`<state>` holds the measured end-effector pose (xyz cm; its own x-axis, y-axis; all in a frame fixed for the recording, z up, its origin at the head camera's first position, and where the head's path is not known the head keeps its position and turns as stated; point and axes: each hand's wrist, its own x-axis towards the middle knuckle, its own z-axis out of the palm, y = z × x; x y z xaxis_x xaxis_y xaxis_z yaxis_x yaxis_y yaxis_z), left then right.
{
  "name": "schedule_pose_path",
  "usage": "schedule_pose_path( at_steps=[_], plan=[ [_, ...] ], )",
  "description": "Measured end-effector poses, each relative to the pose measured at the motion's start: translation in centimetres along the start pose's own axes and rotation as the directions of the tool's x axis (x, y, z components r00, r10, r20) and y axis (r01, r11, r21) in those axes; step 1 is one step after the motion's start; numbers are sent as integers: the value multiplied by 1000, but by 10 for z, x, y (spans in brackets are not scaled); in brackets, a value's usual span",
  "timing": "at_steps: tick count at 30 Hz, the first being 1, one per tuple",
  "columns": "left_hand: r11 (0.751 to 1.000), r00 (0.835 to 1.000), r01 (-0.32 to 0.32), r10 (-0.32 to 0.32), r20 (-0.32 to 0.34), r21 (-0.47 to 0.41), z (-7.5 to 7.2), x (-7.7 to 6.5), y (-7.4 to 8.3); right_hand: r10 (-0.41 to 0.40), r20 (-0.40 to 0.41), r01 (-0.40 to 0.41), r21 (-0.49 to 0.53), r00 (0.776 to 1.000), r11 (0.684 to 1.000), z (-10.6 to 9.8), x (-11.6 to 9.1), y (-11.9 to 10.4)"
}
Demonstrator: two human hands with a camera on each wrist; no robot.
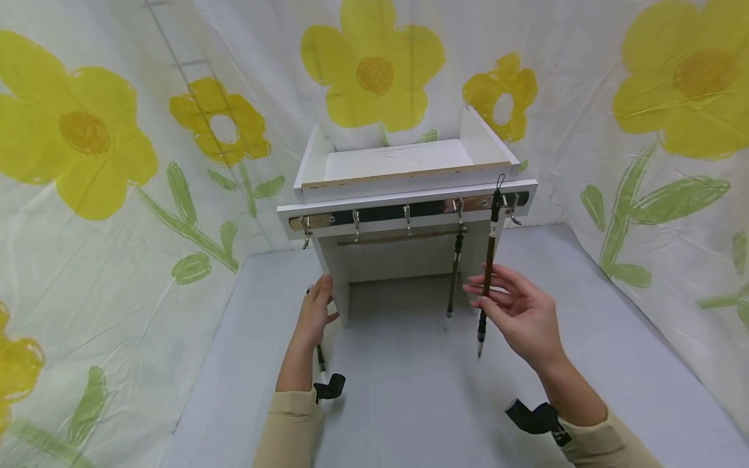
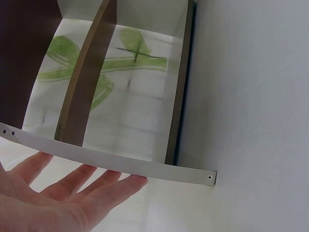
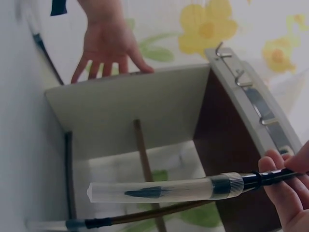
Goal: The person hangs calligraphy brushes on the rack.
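My right hand (image 1: 521, 318) pinches a calligraphy brush (image 1: 490, 250) by its brown handle, upright with the bristles down. Its hanging loop reaches up in front of the hook rail (image 1: 380, 212), near the rightmost hooks; whether it touches one I cannot tell. In the right wrist view a clear cap (image 3: 106, 192) covers its dark bristles. A second brush (image 1: 454, 273) hangs from a hook just left of it. Fingers extended, my left hand (image 1: 310, 315) touches the left side panel (image 1: 333, 273) of the white shelf. A third brush (image 1: 320, 357) lies beyond the left forearm, mostly hidden.
The white shelf has an open tray top (image 1: 398, 159) and stands on a pale tabletop (image 1: 398, 403). Three hooks on the rail's left, such as the middle hook (image 1: 407, 221), hold nothing. Behind hangs a flower-printed sheet (image 1: 281, 97).
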<state>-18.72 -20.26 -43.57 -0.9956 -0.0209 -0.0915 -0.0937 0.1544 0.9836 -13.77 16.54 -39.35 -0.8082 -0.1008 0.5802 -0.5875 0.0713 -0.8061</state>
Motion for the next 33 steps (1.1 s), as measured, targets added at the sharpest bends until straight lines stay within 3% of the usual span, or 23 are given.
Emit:
schedule_pose_path(
  at_steps=[9,33],
  plan=[
    [1000,1000,-2,2,1,3,1,1,-1,0,30,1,-14,1000,1000,10,0,-1],
    [1000,1000,-14,14,0,-19,1,0,-3,-4,113,-4,69,994,998,33,-1,-5]
  ],
)
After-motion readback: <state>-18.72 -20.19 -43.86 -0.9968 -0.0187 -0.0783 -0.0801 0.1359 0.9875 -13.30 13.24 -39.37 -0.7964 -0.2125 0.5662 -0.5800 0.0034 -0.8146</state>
